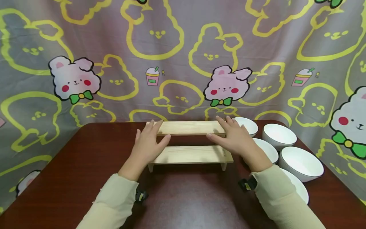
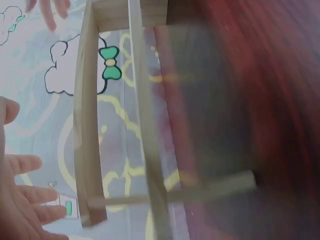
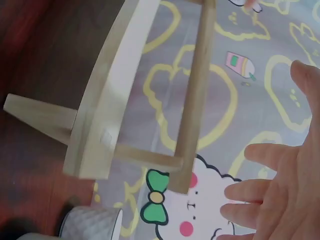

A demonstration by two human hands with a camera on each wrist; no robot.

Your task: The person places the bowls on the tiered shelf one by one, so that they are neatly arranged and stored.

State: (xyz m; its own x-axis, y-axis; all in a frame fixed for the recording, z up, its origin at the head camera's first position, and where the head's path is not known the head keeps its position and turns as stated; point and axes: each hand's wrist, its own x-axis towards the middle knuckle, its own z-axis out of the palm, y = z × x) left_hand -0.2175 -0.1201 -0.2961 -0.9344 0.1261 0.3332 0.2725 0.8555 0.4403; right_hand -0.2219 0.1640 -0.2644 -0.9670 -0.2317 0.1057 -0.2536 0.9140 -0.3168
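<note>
Standing on the worktop (image 1: 186, 197), the two-tier wooden shelf (image 1: 191, 155) looks light and stiff, probably best held by both ends, near which the left grip (image 1: 146, 144) and right grip (image 1: 236, 136) hover spread.

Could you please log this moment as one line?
Left hand: empty, fingers extended, above wooden rack | Right hand: empty, fingers extended, above same rack | White bowls: on table, right of rack
</note>
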